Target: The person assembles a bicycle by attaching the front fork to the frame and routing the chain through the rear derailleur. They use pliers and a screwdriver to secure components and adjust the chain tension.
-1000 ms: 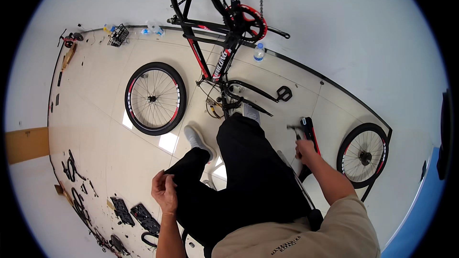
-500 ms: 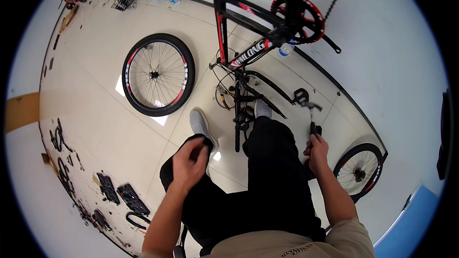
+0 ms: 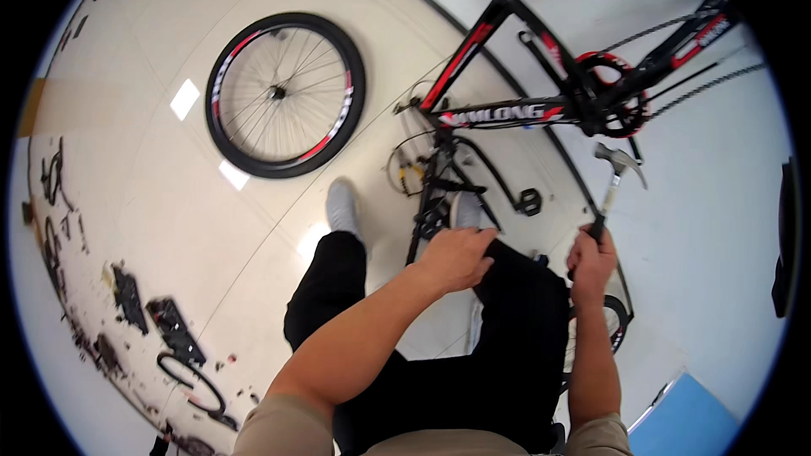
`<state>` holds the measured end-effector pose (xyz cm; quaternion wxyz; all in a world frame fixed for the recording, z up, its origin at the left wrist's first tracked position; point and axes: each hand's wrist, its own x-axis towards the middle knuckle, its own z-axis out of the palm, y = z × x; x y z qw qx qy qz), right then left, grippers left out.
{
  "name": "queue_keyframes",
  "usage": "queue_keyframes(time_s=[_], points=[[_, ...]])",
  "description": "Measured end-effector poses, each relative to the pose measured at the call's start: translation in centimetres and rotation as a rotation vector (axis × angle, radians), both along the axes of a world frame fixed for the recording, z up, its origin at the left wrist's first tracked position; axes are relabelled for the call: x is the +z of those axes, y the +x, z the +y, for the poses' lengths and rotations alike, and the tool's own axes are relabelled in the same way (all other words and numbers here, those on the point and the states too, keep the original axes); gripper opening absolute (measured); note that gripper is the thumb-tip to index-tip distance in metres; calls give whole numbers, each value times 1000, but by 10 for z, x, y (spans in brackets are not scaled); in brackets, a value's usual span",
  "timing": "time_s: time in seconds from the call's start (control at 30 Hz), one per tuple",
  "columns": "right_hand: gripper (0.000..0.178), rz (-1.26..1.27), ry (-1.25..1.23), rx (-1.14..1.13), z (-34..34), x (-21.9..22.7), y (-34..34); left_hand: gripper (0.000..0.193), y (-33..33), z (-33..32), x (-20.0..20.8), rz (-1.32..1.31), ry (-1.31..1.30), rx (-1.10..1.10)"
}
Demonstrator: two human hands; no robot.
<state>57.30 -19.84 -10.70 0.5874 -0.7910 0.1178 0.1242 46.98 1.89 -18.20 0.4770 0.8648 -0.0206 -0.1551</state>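
In my right hand (image 3: 594, 263) is a claw hammer (image 3: 610, 187), gripped by its dark handle with the metal head up. My left hand (image 3: 458, 258) hovers over my right thigh with its fingers curled together; whatever may be in them is hidden. Ahead of me stands a black and red bicycle frame (image 3: 507, 113) without its wheels, its chainring (image 3: 625, 67) and slack chain at the right. The handlebar (image 3: 427, 218) lies low on the floor between my shoes. Neither hand touches the frame.
A loose bicycle wheel (image 3: 276, 93) lies flat on the floor at the left. A black pedal (image 3: 530, 201) sits beyond my right knee. Black tool cases (image 3: 176, 328) and scattered parts lie at the lower left. Another wheel (image 3: 619, 321) is partly hidden behind my right forearm.
My left hand has moved right, from above my left knee to above my right thigh. The hammer has risen and shifted right in my right hand. The view has turned.
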Motion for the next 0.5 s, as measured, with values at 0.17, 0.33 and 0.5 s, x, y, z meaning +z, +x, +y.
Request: queue_keyframes(time_s=[0.17, 0.33, 0.5], points=[[5, -266, 67, -6, 35, 3, 3, 45, 1, 7, 9, -107, -50, 104], [10, -135, 123, -63, 27, 25, 9, 44, -1, 4, 11, -125, -50, 132], [27, -132, -205, 5, 36, 24, 8, 46, -25, 23, 2, -30, -110, 321]])
